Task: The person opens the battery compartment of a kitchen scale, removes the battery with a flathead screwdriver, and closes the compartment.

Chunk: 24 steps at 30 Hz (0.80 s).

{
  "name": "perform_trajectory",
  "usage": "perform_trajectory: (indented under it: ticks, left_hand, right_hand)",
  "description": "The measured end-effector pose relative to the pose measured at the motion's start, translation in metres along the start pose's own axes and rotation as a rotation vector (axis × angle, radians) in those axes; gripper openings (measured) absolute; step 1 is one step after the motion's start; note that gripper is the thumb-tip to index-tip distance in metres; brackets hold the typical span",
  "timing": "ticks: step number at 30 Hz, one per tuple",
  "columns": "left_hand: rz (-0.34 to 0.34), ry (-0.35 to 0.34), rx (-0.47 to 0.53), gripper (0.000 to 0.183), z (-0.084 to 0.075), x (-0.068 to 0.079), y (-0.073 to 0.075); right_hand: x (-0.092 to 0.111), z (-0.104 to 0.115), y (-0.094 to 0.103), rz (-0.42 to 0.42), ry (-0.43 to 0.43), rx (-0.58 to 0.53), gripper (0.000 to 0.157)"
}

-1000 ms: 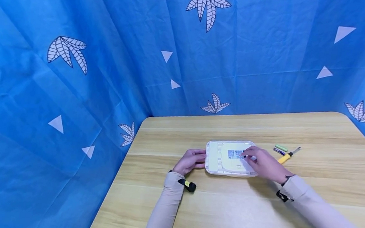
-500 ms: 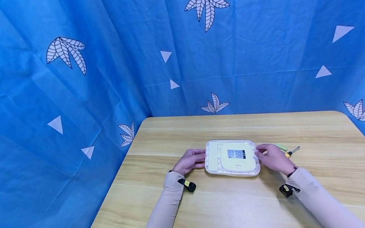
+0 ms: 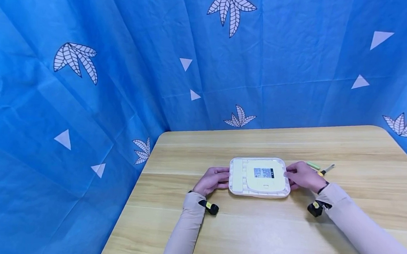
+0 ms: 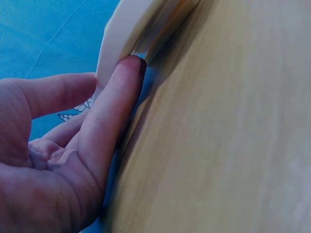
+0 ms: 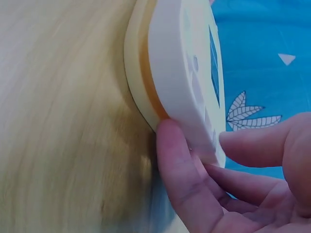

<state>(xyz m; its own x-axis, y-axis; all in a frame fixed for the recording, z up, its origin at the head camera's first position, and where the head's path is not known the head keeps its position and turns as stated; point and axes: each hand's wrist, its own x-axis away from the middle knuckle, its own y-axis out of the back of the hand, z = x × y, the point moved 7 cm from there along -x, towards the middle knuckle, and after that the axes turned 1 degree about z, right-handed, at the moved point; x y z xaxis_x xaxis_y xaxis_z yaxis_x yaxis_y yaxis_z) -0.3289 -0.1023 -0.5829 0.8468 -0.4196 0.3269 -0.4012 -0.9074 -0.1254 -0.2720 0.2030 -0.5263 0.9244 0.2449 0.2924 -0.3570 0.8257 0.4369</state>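
Note:
A flat white plastic device (image 3: 240,181) with rounded corners lies on the table, its printed label (image 3: 263,172) facing up. Around its left end my left hand (image 3: 211,180) grips the edge; in the left wrist view the thumb is at the white rim (image 4: 119,39) and a finger reaches beneath it. My right hand (image 3: 304,177) holds the opposite end. The right wrist view has its thumb on the top edge and a fingertip (image 5: 172,138) low on the side, by an orange-brown band (image 5: 147,73).
Past my right hand lie a green battery-like cylinder (image 3: 313,166) and a screwdriver (image 3: 327,168), its yellow handle mostly hidden by the hand. The wooden table (image 3: 252,238) ends at a blue patterned curtain (image 3: 287,62) behind and on the left.
My right hand has moved from above the label to the device's right end and now grips it there. The left hand keeps its place; the device has hardly moved.

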Motion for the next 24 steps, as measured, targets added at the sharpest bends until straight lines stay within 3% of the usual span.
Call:
perform_trajectory:
  ticks: [16, 24]
  left_hand:
    - [-0.017, -0.009, -0.037, 0.042, -0.002, 0.003, -0.002]
    - [-0.046, -0.056, -0.064, 0.044, -0.014, 0.007, 0.000]
  right_hand:
    - [-0.007, -0.017, 0.003, 0.090, -0.043, -0.261, 0.052]
    - [-0.002, -0.006, 0.009, 0.078, -0.029, -0.199, 0.048]
